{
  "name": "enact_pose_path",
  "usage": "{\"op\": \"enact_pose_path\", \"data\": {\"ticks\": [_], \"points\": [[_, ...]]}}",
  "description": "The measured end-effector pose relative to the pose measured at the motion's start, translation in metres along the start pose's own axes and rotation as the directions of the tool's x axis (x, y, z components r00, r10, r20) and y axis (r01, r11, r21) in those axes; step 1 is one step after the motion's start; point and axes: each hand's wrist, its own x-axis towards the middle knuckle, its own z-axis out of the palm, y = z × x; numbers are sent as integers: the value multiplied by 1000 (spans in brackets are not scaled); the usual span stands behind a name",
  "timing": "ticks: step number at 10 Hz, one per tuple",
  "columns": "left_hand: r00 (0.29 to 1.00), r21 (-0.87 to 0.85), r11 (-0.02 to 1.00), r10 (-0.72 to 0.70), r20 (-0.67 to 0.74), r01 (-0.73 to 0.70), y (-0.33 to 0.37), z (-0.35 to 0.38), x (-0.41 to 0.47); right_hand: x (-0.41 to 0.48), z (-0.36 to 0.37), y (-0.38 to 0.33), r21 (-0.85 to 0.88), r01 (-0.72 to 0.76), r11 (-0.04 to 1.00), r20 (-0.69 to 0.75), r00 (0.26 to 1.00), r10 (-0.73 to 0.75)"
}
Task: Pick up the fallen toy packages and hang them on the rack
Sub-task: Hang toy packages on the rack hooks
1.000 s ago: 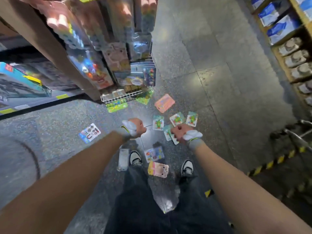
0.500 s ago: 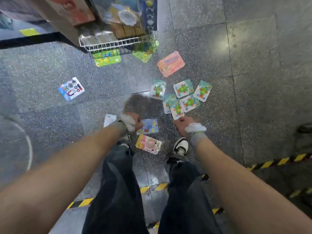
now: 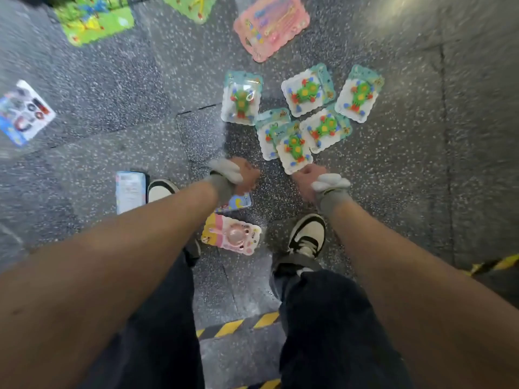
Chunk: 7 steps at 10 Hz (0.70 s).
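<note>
Speckled grey shop floor (image 3: 393,192) lies strewn with fallen toy packages: a cluster of frog cards (image 3: 306,91), a pink card (image 3: 271,26) beyond them and a piglet pack (image 3: 233,234) between the person's shoes. Reaching low, the left hand (image 3: 245,175) and right hand (image 3: 306,179) are both curled into fists, with nothing visibly in them. The right is just beside the nearest frog card (image 3: 294,148). No package appears lifted and the rack is out of view, so the job looks barely begun.
</note>
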Motion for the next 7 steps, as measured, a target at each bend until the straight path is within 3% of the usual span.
{"op": "enact_pose_path", "data": {"ticks": [1, 2, 4, 5, 6, 7], "points": [[999, -10, 999, -48, -6, 47, 1, 16, 48, 40, 5, 8, 84, -38, 996, -9, 999, 39], [994, -90, 992, -96, -48, 92, -2, 29, 100, 88, 13, 17, 367, -118, 923, -11, 991, 131], [966, -150, 981, -152, -208, 123, 6, 38, 150, 154, 25, 37, 620, -207, 757, 84, 977, 198], [952, -201, 971, -182, -248, 134, 15, 44, 164, 169, 30, 32, 664, -227, 712, 152, 974, 169], [930, -134, 975, -209, -301, 176, 20, 48, 174, 182, 36, 29, 737, -250, 629, 184, 968, 169], [935, -103, 980, -196, -295, 173, 17, 49, 185, 195, 39, 33, 739, -270, 617, 195, 963, 188]]}}
